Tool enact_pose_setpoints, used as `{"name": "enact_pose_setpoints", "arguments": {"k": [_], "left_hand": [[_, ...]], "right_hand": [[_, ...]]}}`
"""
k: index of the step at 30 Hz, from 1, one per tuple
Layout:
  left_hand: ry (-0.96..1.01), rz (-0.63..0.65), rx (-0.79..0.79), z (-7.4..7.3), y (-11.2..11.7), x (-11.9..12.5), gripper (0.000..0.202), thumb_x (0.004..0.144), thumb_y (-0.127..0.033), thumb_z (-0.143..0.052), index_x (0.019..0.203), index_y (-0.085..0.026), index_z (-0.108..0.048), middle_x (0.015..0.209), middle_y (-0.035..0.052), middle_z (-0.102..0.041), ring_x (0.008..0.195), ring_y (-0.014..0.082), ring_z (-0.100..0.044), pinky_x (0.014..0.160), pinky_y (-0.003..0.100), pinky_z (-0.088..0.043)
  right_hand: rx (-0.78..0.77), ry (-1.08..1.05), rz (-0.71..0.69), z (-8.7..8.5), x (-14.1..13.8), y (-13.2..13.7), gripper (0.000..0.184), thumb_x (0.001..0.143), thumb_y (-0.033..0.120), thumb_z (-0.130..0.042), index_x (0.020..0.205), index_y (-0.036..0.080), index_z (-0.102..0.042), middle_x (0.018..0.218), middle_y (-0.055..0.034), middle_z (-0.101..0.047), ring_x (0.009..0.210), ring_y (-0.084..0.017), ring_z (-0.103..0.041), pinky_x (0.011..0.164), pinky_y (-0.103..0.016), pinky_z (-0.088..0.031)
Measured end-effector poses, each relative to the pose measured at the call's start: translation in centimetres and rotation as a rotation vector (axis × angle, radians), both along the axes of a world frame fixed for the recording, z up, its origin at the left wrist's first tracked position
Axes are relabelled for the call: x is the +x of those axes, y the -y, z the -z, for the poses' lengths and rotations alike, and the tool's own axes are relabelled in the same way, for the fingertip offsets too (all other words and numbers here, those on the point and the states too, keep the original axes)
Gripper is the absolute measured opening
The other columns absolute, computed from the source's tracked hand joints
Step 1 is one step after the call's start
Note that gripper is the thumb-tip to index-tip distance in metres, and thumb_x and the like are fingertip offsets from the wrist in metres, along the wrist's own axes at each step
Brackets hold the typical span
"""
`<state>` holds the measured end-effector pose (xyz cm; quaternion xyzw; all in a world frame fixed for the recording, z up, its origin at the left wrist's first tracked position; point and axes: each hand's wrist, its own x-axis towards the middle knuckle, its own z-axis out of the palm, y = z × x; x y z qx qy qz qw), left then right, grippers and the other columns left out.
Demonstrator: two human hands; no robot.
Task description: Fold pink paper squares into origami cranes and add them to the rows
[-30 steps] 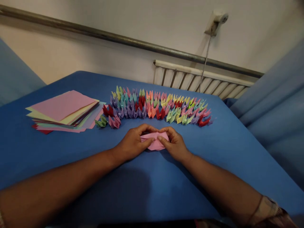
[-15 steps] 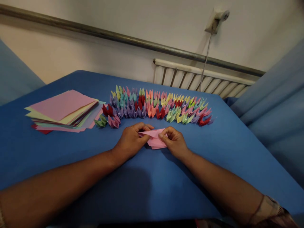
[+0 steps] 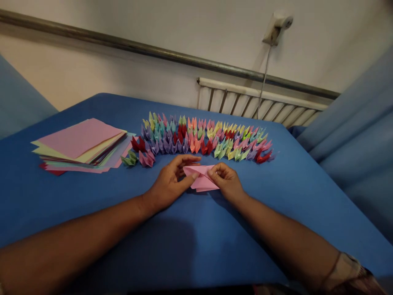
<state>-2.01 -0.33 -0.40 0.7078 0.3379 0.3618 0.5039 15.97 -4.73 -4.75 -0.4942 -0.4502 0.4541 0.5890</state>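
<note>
A partly folded pink paper point(image 3: 201, 180) lies on the blue table point(image 3: 190, 237) between my two hands. My left hand point(image 3: 170, 182) pinches its left corner with thumb and fingers, the other fingers stretched over it. My right hand point(image 3: 227, 182) is curled and grips the paper's right edge. Just beyond my hands stand rows of several small folded paper figures point(image 3: 202, 139) in many colours.
A stack of coloured paper sheets point(image 3: 81, 145), pink on top, lies at the left of the table. Beyond the table runs a wall with a metal rail point(image 3: 172, 55), a white slatted frame point(image 3: 258, 102) and a hanging cord. Blue fabric point(image 3: 359, 135) rises on the right.
The pink paper has been opened and refolded: a flap has been raised and flattened into a wider pointed shape. Both hands have shifted slightly apart along its edges.
</note>
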Motion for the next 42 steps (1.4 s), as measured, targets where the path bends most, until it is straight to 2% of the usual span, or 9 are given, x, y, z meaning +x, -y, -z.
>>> {"name": "enact_pose_setpoints", "arguments": {"k": [3,8,15,19,22,27,32,39,42], "left_hand": [[0.098,-0.011,-0.195,0.4,-0.2,0.3,0.044,0.081,-0.037,-0.067,0.119,-0.020,-0.053,0.128,0.0113,-0.061,0.116,0.0258,-0.059,0.097,0.039,-0.049],[0.127,0.054,-0.372,1.3,-0.1,1.2,0.045,0.076,-0.039,-0.073,0.112,-0.019,-0.056,0.108,0.0077,-0.069,0.099,0.0227,-0.066,0.088,0.037,-0.052],[0.098,-0.128,-0.272,1.2,-1.0,0.9,0.028,0.075,-0.038,-0.070,0.094,-0.018,-0.066,0.089,0.0016,-0.069,0.078,0.0167,-0.063,0.072,0.028,-0.050],[0.037,-0.077,-0.284,1.2,-1.5,0.5,0.027,0.074,-0.039,-0.071,0.090,-0.016,-0.068,0.083,0.0012,-0.069,0.071,0.0154,-0.061,0.066,0.026,-0.047],[-0.030,-0.043,-0.276,1.2,-1.5,0.5,0.026,0.073,-0.039,-0.069,0.085,-0.016,-0.067,0.081,0.0013,-0.069,0.069,0.0162,-0.061,0.063,0.027,-0.047],[-0.079,-0.023,-0.195,1.2,-1.3,0.5,0.032,0.073,-0.040,-0.070,0.094,-0.016,-0.066,0.080,0.0013,-0.068,0.072,0.0183,-0.063,0.064,0.028,-0.049],[-0.178,-0.024,-0.059,1.2,-1.1,0.4,0.026,0.076,-0.038,-0.068,0.091,-0.017,-0.064,0.080,0.0008,-0.067,0.071,0.0177,-0.061,0.064,0.027,-0.048],[-0.224,0.032,-0.026,0.9,-1.1,0.3,0.020,0.079,-0.038,-0.063,0.081,-0.018,-0.064,0.069,-0.0027,-0.061,0.063,0.0145,-0.055,0.056,0.024,-0.042],[-0.272,0.054,0.026,1.2,-1.1,0.3,0.020,0.081,-0.038,-0.061,0.083,-0.018,-0.067,0.072,-0.0018,-0.063,0.065,0.0152,-0.056,0.058,0.024,-0.042]], "right_hand": [[-0.004,-0.082,0.041,-0.2,0.4,-0.3,0.042,0.068,0.054,-0.076,0.067,0.022,-0.049,0.056,0.0066,-0.049,0.052,-0.009,-0.041,0.051,-0.023,-0.034],[-0.008,-0.119,0.103,-0.1,0.3,-0.5,0.042,0.066,0.054,-0.077,0.069,0.021,-0.050,0.056,0.0075,-0.048,0.050,-0.008,-0.041,0.050,-0.023,-0.034],[0.002,0.068,-0.124,0.4,-0.5,0.8,0.036,0.076,0.053,-0.070,0.072,0.020,-0.057,0.064,0.0027,-0.060,0.058,-0.011,-0.053,0.059,-0.027,-0.044],[0.026,0.048,-0.048,0.2,-0.2,1.0,0.034,0.079,0.052,-0.069,0.093,0.023,-0.059,0.077,0.0005,-0.065,0.069,-0.014,-0.059,0.064,-0.028,-0.047],[0.041,0.028,-0.005,-0.1,0.1,0.9,0.036,0.078,0.053,-0.069,0.098,0.023,-0.059,0.080,0.0003,-0.064,0.074,-0.015,-0.060,0.067,-0.028,-0.048],[0.061,0.017,-0.063,0.0,0.0,1.0,0.034,0.081,0.052,-0.068,0.097,0.023,-0.060,0.080,0.0000,-0.063,0.074,-0.015,-0.060,0.069,-0.029,-0.050],[0.043,-0.053,-0.200,0.3,-0.3,0.9,0.043,0.077,0.048,-0.074,0.110,0.026,-0.057,0.107,-0.0033,-0.065,0.081,-0.014,-0.063,0.073,-0.030,-0.052],[0.057,-0.083,-0.249,0.0,-0.4,1.1,0.043,0.073,0.046,-0.077,0.105,0.025,-0.057,0.103,-0.0032,-0.067,0.086,-0.017,-0.066,0.076,-0.032,-0.054],[0.040,-0.016,-0.196,0.4,-0.6,1.1,0.034,0.076,0.042,-0.074,0.099,0.023,-0.057,0.096,-0.0026,-0.068,0.083,-0.017,-0.065,0.074,-0.032,-0.053]]}}
